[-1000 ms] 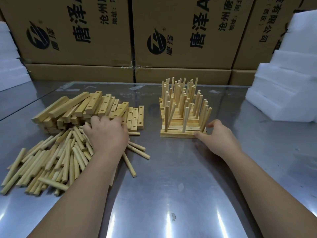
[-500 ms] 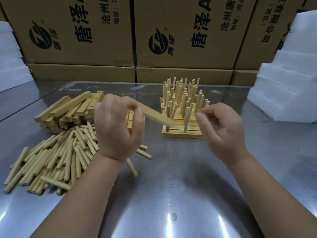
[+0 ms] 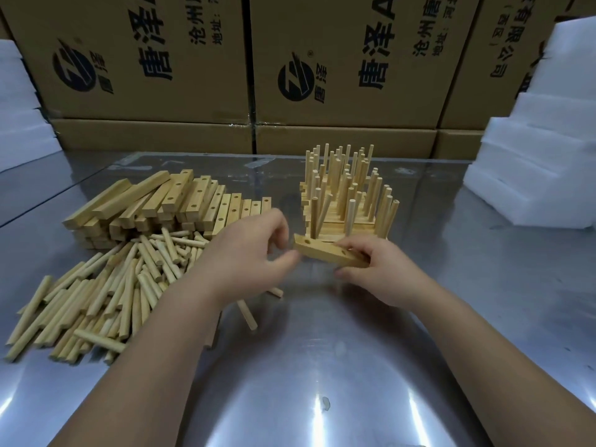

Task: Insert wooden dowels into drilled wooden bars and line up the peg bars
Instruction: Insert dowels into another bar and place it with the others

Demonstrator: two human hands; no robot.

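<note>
Drilled bar [image 3: 325, 253] passed to right hand [image 3: 383, 272]; boxes [image 3: 135, 101] read 唐泽.

Left on the table [image 3: 322, 366]: bars [image 3: 154, 204] behind dowels [image 3: 106, 285]. Centre: peg bars [image 3: 345, 204]. Boxes [image 3: 338, 59] along the top.

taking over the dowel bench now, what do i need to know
Right hand grips a pale drilled wooden bar, no dowels in it yet. Left hand is curled at the bar's left end; contact unclear.
Loose round wooden dowels and empty drilled bars lie left on the steel table.
Done: finished peg bars lined up behind the hands.
Left: peg this bar, then the rest.
</note>
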